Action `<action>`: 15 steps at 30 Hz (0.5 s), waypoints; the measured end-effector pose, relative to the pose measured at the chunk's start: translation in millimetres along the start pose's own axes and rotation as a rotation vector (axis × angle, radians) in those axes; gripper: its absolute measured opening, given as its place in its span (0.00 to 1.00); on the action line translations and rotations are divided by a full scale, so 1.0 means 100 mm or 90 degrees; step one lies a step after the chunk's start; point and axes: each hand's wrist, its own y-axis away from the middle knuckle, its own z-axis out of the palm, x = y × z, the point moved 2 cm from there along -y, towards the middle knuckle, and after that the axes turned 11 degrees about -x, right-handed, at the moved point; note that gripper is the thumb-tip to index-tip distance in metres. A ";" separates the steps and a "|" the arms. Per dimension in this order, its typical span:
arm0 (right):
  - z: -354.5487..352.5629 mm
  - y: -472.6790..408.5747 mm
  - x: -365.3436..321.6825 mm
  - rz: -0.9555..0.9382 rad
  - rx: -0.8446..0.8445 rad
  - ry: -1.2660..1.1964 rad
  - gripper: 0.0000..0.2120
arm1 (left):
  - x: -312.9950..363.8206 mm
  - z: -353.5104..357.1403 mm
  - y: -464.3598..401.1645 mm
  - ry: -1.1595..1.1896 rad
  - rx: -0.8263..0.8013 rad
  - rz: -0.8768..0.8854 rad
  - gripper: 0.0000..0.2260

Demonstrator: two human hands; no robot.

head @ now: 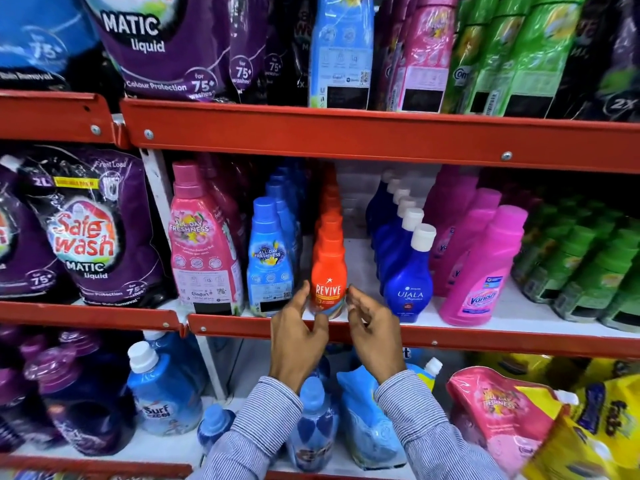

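An orange Revive bottle [328, 271] stands upright at the front edge of the middle shelf [450, 336], first in a row of like bottles. My left hand [298, 336] is at the bottle's lower left side, its thumb and fingers curled round the base. My right hand [372, 332] is at the bottle's lower right, fingertips bent toward it and touching or nearly touching the label. Both sleeves are striped blue and white.
Left of the Revive bottle stand a blue Comfort bottle [270, 261] and a pink one [204, 244]. Right of it are blue Ujala bottles [408, 275] and pink Vanish bottles [485, 271]. Purple Safewash pouches [90, 230] fill the left. Red shelf rails run above and below.
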 end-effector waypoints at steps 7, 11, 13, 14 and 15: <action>-0.53 0.45 0.20 -0.047 0.271 -0.047 0.18 | 0.21 0.23 0.28 0.059 0.147 0.106 0.16; -0.80 0.46 0.34 -0.021 0.356 -0.054 0.12 | 0.34 0.59 0.28 0.129 0.047 0.083 0.18; -0.89 0.44 0.35 -0.005 0.344 -0.046 0.12 | 0.36 0.74 0.26 0.145 0.007 0.058 0.21; -0.93 0.43 0.38 0.003 0.329 -0.048 0.14 | 0.37 0.81 0.24 0.144 -0.011 0.046 0.23; -0.96 0.41 0.41 0.013 0.305 -0.054 0.16 | 0.40 0.86 0.23 0.137 -0.026 0.035 0.26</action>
